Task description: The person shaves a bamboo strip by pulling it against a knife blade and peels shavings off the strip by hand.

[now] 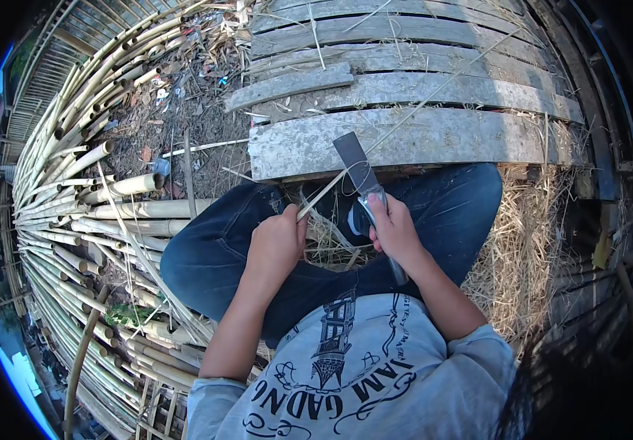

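Slatted wooden platform (441, 138) occupies the upper part of the view, its grey planks weathered, with gaps between them and straw-like scraps on top. One short loose board (291, 86) lies across its left end. To the left, cut bamboo poles (137, 210) lie in a dense pile beside littered soil (195, 110). Pale shavings (525, 257) cover the ground at right.

One person sits with knees spread at the platform's near edge, wearing dark jeans (210, 235) and a printed light shirt (411, 352).

Left hand (277, 238): closed around the lower end of a thin bamboo strip (321, 199), held over the lap. The strip slants up and right from the fist, passing over the planks.

Right hand (397, 229): wrapped around the handle of a broad-bladed knife (357, 165), thumb along the grip. The blade points up and slightly left, its left edge at the strip; depth of any cut cannot be determined. One fine curl loops across the blade.
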Motion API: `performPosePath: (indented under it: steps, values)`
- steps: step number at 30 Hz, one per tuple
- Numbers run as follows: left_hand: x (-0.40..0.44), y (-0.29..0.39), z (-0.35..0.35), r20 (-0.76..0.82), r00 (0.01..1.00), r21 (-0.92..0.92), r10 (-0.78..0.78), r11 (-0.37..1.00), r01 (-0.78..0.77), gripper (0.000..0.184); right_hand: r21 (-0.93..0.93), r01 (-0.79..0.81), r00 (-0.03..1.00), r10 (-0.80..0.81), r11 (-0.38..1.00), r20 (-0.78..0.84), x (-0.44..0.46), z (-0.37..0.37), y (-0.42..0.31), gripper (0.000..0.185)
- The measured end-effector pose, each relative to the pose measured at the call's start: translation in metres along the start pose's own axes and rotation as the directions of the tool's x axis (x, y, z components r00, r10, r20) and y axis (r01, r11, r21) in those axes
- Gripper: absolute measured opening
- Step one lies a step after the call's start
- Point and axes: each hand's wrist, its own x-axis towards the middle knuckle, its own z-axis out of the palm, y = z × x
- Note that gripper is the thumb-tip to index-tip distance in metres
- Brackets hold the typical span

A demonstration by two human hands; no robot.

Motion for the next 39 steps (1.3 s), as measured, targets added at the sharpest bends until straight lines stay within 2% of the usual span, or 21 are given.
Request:
performPosePath:
  steps: [1, 3, 4, 6, 9, 10, 11, 13, 15, 17, 18, 19, 21, 23, 26, 27, 28, 31, 35, 37, 39]
  values:
    - [0.004, 0.001, -0.001, 0.002, 1.0, -0.018, 0.008, 1.0, -0.008, 0.022, 0.0, 0.004, 1.0, -0.004, 1.0, -0.004, 0.007, -0.001, 0.007, 0.041]
    - [0.004, 0.001, 0.0, 0.019, 1.0, -0.057, 0.01, 0.998, -0.009, 0.024, -0.265, 0.416, 0.874, -0.463, 0.87, -0.146, 0.018, 0.003, 0.021, 0.042]
    - [0.005, 0.001, 0.002, 0.03, 1.0, -0.059, -0.002, 0.998, 0.004, 0.024, -0.263, 0.407, 0.882, -0.451, 0.875, -0.136, 0.016, 0.003, 0.02, 0.042]
    - [0.009, -0.004, 0.002, -0.006, 1.0, -0.051, 0.008, 0.999, -0.008, 0.024, -0.002, 0.102, 0.994, -0.102, 0.995, -0.046, 0.012, 0.003, 0.006, 0.041]
    - [0.009, -0.005, 0.004, 0.006, 1.0, -0.066, -0.025, 0.998, 0.025, 0.024, -0.035, -0.038, 0.999, 0.039, 0.999, 0.022, 0.016, -0.013, -0.011, 0.04]
    - [0.009, -0.005, 0.004, 0.006, 1.0, -0.064, -0.028, 0.998, 0.029, 0.024, -0.252, 0.189, 0.975, -0.213, 0.949, -0.07, 0.024, -0.019, -0.003, 0.04]
    - [0.009, -0.004, 0.006, 0.006, 1.0, -0.038, -0.02, 0.999, 0.02, 0.023, -0.394, 0.261, 0.921, -0.35, 0.881, -0.172, 0.03, -0.021, 0.001, 0.04]
    - [0.008, -0.006, 0.011, 0.005, 1.0, -0.023, -0.007, 1.0, 0.007, 0.023, -0.354, 0.272, 0.94, -0.325, 0.895, -0.1, 0.027, -0.008, 0.009, 0.04]
    - [0.009, -0.012, 0.016, 0.009, 0.999, -0.069, -0.033, 0.997, 0.033, 0.025, -0.182, 0.073, 0.997, -0.068, 0.981, 0.03, 0.013, 0.0, 0.0, 0.039]
    - [0.006, -0.006, 0.015, 0.012, 0.999, -0.101, -0.031, 0.994, 0.032, 0.025, -0.26, 0.119, 0.993, -0.115, 0.958, 0.034, 0.025, -0.018, -0.001, 0.039]
    - [0.006, -0.004, 0.014, 0.014, 0.999, -0.123, -0.041, 0.992, 0.042, 0.026, -0.165, 0.06, 0.997, -0.068, 0.984, -0.041, 0.026, -0.018, -0.007, 0.037]
    - [0.008, -0.005, 0.017, 0.008, 0.999, -0.128, -0.049, 0.99, 0.049, 0.026, -0.174, 0.064, 0.997, -0.071, 0.983, -0.034, 0.027, -0.013, -0.003, 0.037]
    - [0.008, -0.008, 0.021, 0.04, 0.996, -0.124, -0.084, 0.988, 0.088, 0.025, -0.312, 0.256, 0.962, -0.274, 0.915, -0.015, 0.02, 0.003, 0.014, 0.036]
    - [0.004, -0.012, 0.021, 0.044, 0.996, -0.143, -0.077, 0.986, 0.082, 0.025, -0.298, 0.2, 0.978, -0.208, 0.934, 0.005, 0.017, 0.005, 0.02, 0.034]
    - [0.006, -0.011, 0.025, 0.041, 0.996, -0.168, -0.074, 0.982, 0.08, 0.025, -0.498, 0.309, 0.933, -0.359, 0.81, -0.004, 0.017, 0.003, 0.015, 0.037]
    - [0.007, -0.012, 0.024, 0.034, 0.997, -0.161, -0.073, 0.984, 0.077, 0.024, -0.227, 0.128, 0.992, -0.123, 0.965, 0.037, 0.017, 0.008, 0.013, 0.039]
    - [0.006, -0.013, 0.025, 0.036, 0.996, -0.16, -0.076, 0.984, 0.08, 0.024, 0.046, -0.106, 0.985, 0.099, 0.993, 0.142, 0.017, 0.011, 0.012, 0.041]
    - [0.007, -0.014, 0.024, 0.02, 0.998, -0.194, -0.063, 0.979, 0.066, 0.024, 0.228, -0.188, 0.956, 0.125, 0.955, 0.266, 0.022, 0.004, 0.019, 0.043]
    - [0.008, -0.009, 0.018, 0.043, 0.997, -0.214, -0.066, 0.974, 0.074, 0.023, 0.257, -0.193, 0.955, 0.121, 0.947, 0.27, 0.025, -0.004, 0.019, 0.044]
    - [0.01, -0.006, 0.02, 0.052, 0.997, -0.235, -0.065, 0.969, 0.075, 0.022, 0.128, -0.017, 0.999, 0.013, 0.992, 0.034, 0.026, -0.006, 0.017, 0.045]
    - [0.01, -0.005, 0.023, 0.019, 0.998, -0.138, -0.066, 0.988, 0.068, 0.021, 0.102, 0.008, 1.0, -0.007, 0.995, -0.008, 0.022, -0.004, 0.016, 0.044]
